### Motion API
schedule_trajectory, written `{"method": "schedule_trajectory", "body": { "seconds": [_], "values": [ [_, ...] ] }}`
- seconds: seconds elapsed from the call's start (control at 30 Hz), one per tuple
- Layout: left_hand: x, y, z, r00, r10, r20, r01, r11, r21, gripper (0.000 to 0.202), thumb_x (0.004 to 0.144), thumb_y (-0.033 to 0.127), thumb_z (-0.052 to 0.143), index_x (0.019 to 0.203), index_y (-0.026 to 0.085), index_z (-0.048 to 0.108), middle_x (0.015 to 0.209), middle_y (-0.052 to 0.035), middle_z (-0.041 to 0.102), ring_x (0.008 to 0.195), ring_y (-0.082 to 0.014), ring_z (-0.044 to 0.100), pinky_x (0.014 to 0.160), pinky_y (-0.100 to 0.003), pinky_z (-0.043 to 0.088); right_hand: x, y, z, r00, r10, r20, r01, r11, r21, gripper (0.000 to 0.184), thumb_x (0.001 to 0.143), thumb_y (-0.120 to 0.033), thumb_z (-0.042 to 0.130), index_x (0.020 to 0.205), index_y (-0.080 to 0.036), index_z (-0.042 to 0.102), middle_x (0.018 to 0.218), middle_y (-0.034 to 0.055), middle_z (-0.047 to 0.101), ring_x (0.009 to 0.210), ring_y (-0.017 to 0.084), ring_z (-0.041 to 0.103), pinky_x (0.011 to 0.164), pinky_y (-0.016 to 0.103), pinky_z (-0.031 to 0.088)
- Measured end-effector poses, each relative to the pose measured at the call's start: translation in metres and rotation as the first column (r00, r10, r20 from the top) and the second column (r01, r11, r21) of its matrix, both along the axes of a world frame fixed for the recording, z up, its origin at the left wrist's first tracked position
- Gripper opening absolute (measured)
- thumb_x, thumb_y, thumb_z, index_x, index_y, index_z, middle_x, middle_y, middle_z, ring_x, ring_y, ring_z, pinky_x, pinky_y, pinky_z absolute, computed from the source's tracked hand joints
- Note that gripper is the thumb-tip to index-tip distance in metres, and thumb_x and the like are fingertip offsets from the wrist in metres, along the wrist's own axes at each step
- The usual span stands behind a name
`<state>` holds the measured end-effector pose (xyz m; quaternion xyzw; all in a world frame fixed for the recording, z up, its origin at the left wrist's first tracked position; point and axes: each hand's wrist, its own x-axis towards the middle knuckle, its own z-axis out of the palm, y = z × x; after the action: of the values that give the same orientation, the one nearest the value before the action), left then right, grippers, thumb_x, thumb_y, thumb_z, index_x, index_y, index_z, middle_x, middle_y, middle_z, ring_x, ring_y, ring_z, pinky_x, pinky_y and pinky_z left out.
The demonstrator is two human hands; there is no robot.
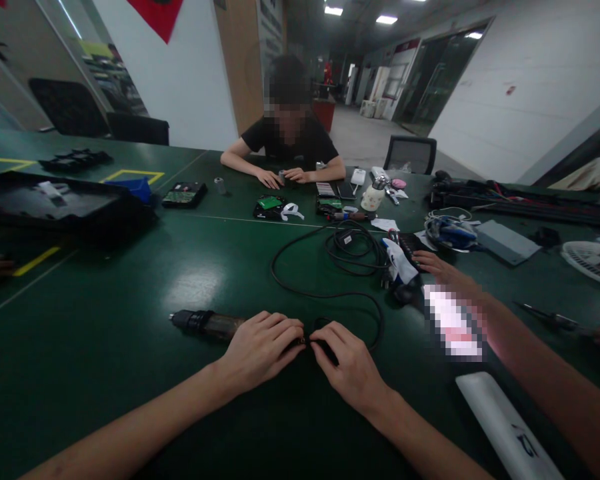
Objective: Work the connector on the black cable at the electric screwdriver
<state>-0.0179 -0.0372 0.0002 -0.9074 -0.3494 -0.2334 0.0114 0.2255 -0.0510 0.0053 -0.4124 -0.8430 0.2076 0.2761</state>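
Observation:
A dark, cylindrical electric screwdriver (203,324) lies along the green table, its tip pointing left. My left hand (266,343) is closed around its rear end, hiding that part. Just to the right, my right hand (350,363) pinches the end of a black cable (325,295) between thumb and fingers. The fingertips of both hands nearly meet where cable and screwdriver come together; whether the two are joined is too small and covered to tell. From there the cable loops away across the table to a coil.
A co-worker's arm (525,353) reaches in from the right, beside a lit, blurred screen (453,323) and a long white object (505,420). Another person (290,133) sits opposite, behind circuit-board units (269,205) and a cup (373,196). A black tray (55,207) stands left.

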Motion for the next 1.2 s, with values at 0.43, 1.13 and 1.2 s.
{"method": "schedule_trajectory", "body": {
  "seconds": [0.43,1.13,1.2],
  "values": [
    [-0.0006,0.0001,0.003,0.999,-0.05,-0.009,0.05,0.999,-0.017,0.025,0.104,0.033,0.054,0.126,0.025,0.064,0.13,-0.0037,0.071,0.11,-0.0214,0.068,0.087,-0.037,0.05,-0.0004,0.0003,0.0025,1.0,-0.003,-0.009,0.004,1.0,0.01,0.015,0.104,-0.02,0.057,0.115,-0.024,0.066,0.106,0.0067,0.068,0.097,0.022,0.068,0.085,0.036,0.06],
    [0.0015,0.0009,0.0041,0.999,-0.031,0.024,0.031,0.999,-0.034,0.022,0.104,0.032,0.054,0.121,0.024,0.066,0.123,-0.003,0.073,0.104,-0.0189,0.069,0.086,-0.035,0.05,-0.0042,-0.0012,0.0073,0.999,-0.021,0.028,0.02,1.0,0.022,0.015,0.105,-0.019,0.055,0.112,-0.024,0.066,0.106,0.0072,0.068,0.097,0.023,0.066,0.087,0.04,0.059],
    [0.0023,0.0012,0.0045,0.999,0.024,0.045,-0.023,0.999,-0.031,0.019,0.104,0.034,0.054,0.113,0.023,0.067,0.116,-0.0027,0.074,0.097,-0.0177,0.069,0.083,-0.034,0.05,-0.0047,-0.001,0.007,1.0,-0.019,0.007,0.019,1.0,0.022,0.014,0.104,-0.019,0.055,0.111,-0.024,0.067,0.106,0.0072,0.068,0.097,0.023,0.067,0.086,0.039,0.059]
  ]
}}
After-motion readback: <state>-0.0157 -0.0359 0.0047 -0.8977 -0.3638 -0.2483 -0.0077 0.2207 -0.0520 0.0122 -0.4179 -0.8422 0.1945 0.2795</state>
